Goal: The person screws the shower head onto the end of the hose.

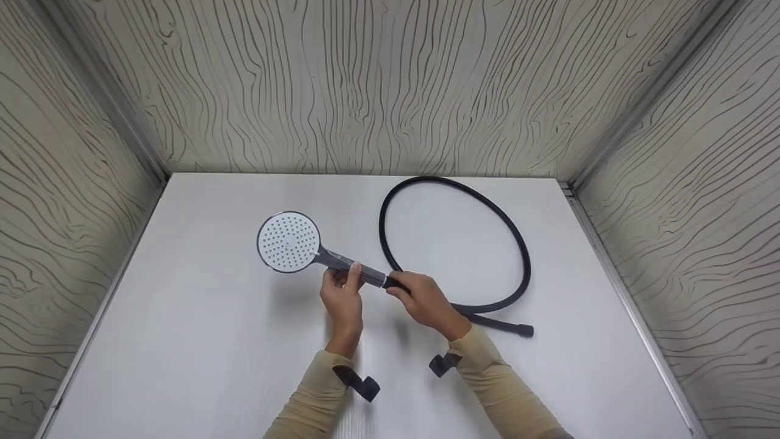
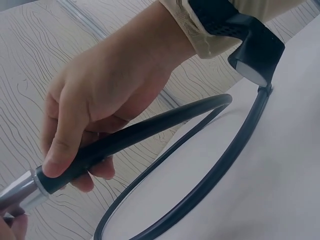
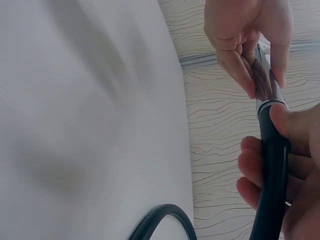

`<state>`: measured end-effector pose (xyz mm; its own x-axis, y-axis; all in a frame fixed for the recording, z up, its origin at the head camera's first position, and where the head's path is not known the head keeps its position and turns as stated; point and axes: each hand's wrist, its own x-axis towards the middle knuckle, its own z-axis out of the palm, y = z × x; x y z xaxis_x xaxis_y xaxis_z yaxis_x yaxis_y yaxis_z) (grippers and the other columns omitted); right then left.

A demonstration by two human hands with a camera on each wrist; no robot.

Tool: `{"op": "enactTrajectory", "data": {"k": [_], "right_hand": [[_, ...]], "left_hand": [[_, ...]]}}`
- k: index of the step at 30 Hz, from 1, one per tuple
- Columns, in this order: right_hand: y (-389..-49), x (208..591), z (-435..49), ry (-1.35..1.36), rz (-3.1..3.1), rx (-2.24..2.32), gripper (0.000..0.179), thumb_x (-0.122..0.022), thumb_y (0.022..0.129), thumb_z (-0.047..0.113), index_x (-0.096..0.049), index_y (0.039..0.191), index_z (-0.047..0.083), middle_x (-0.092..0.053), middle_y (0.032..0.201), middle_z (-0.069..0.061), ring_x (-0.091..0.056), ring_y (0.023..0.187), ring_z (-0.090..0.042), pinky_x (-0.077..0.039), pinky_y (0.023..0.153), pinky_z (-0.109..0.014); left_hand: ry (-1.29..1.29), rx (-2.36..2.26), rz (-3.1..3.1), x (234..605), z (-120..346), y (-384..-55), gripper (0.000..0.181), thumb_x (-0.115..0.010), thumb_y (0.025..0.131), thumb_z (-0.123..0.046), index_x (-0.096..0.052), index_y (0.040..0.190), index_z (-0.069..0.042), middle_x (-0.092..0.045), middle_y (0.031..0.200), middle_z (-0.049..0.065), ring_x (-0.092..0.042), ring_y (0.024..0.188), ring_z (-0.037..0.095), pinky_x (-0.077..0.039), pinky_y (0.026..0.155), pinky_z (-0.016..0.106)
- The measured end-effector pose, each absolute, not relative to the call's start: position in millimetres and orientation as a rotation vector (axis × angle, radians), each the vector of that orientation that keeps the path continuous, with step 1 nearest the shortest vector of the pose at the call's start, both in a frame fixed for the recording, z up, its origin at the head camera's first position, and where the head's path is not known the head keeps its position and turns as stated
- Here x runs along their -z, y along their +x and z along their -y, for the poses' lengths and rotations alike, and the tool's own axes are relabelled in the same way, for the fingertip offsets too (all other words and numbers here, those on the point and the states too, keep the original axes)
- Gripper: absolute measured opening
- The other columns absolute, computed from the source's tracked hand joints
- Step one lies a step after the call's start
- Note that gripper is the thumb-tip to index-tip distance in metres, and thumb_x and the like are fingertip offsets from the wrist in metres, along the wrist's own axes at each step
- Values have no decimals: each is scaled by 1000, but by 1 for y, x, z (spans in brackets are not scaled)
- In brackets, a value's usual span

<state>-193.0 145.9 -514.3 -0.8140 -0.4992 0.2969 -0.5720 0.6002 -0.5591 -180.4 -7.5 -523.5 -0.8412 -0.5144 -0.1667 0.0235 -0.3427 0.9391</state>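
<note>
A shower head (image 1: 288, 242) with a round white nozzle face and a grey, shiny handle is held above the table. My left hand (image 1: 342, 302) grips the handle from below, with the thumb laid over it. My right hand (image 1: 426, 303) holds the end of a black shower hose (image 1: 524, 244), fingers curled round it, as the left wrist view also shows. In the right wrist view the hose end (image 3: 272, 145) meets the chrome handle end (image 3: 267, 90) in one line. Whether the thread is engaged cannot be seen.
The hose lies in a large loop on the white table (image 1: 201, 341), its free end (image 1: 525, 330) at the right. Wood-patterned walls (image 1: 365, 85) stand behind and on both sides. A dark strap with a camera (image 1: 367, 388) sits on each wrist.
</note>
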Motion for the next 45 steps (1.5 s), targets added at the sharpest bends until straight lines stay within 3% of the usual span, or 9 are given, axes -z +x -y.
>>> {"op": "enactTrajectory", "data": {"k": [10,14,20,29,35,45], "right_hand": [[-194,511,-149,840,2826,-1079,21,-67,92,20,-62,108,8,-64,80,-1,-50,67,-6,-46,58,-17],[-192,509,-151,783,2867,-1104,33,-74,86,15,-55,111,6,-68,85,-6,-57,71,-10,-52,61,-22],[-192,509,-150,729,2814,-1111,27,-75,83,9,-56,102,6,-68,93,-8,-66,83,-17,-60,72,-31],[-193,509,-152,804,2768,-983,13,-66,92,16,-62,101,6,-63,87,-4,-53,73,-9,-51,62,-23],[-194,506,-154,864,2866,-953,18,-57,99,21,-65,101,5,-59,81,-1,-48,70,-8,-45,60,-20],[-192,511,-156,778,2877,-1058,23,-69,91,21,-63,108,7,-64,88,-2,-53,74,-9,-50,63,-21]], "left_hand": [[711,2260,1513,519,6,-183,26,-64,92,-4,-53,114,6,-61,98,13,-65,84,13,-63,81,27],[735,2257,1501,519,4,-184,27,-64,92,-4,-52,114,6,-61,98,14,-64,83,13,-63,80,27],[758,2248,1516,519,4,-185,27,-65,91,-4,-52,114,6,-61,97,13,-64,83,13,-63,80,28],[753,2267,1545,514,4,-184,32,-62,93,-5,-49,119,7,-59,104,17,-64,91,17,-62,87,32],[762,2255,1556,513,5,-184,32,-63,93,-5,-50,119,8,-60,105,19,-64,90,17,-62,86,32],[761,2265,1512,517,6,-186,29,-65,91,-3,-51,114,9,-60,97,15,-64,83,14,-63,84,35]]}}
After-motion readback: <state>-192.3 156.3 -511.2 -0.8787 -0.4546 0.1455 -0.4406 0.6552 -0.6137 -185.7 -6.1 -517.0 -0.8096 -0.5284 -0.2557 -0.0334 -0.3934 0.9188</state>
